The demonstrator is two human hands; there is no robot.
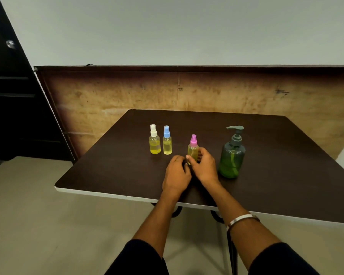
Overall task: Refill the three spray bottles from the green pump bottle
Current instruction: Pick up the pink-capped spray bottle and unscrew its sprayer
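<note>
Three small clear spray bottles with yellow liquid stand on the dark table: a white-capped one, a blue-capped one beside it, and a pink-capped one nearer to me. My right hand grips the pink-capped bottle's lower body with thumb and fingers. Just left of that bottle's base, my left hand has its fingers curled; what they touch is hidden. The green pump bottle stands upright to the right of my right hand.
The table's white front edge runs close to my forearms. A brown wooden panel stands behind the table, and a dark cabinet is at the left. A metal bangle is on my right wrist.
</note>
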